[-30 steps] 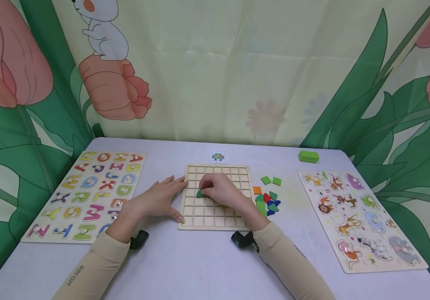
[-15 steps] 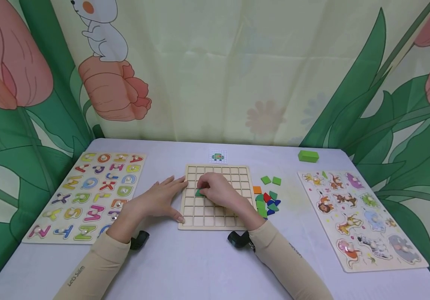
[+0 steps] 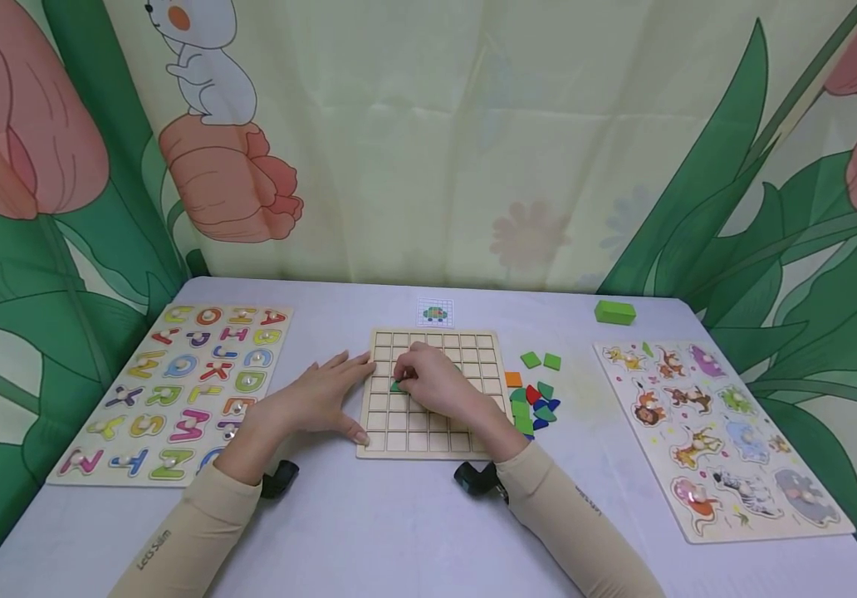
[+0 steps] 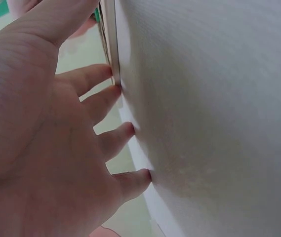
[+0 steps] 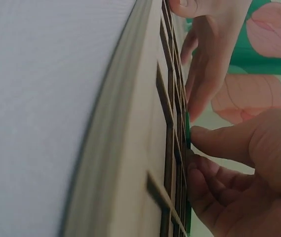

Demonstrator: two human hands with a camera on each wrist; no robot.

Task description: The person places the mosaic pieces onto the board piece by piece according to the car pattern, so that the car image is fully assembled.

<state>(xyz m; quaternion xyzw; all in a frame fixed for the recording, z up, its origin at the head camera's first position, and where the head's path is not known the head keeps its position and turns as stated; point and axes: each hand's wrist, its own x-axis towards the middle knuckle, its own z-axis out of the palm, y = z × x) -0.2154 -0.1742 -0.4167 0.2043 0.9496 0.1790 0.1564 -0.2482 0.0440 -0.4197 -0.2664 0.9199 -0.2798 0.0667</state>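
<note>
A wooden grid board (image 3: 428,444) lies flat at the middle of the table. Over its left half my right hand (image 3: 439,382) pinches a small dark green piece (image 3: 395,386) low at the grid. In the right wrist view the thumb touches this green piece (image 5: 188,131), which sits among the grid ridges; the fingers hide part of it. My left hand (image 3: 312,403) rests against the board's left edge with fingers spread, the thumb at the near left corner. Its fingertips meet the board edge and the tablecloth in the left wrist view, where the left hand (image 4: 56,133) holds nothing.
Right of the board lie loose pieces: green squares (image 3: 530,360), an orange square (image 3: 513,379), a red piece (image 3: 532,394) and several others. A pattern card (image 3: 435,313) lies behind. Letter puzzle (image 3: 152,399) left; animal puzzle (image 3: 727,448) and green block (image 3: 614,312) right.
My right hand has shifted slightly left and away from me with the green piece, then stayed almost still. My left hand keeps its place at the board's edge.
</note>
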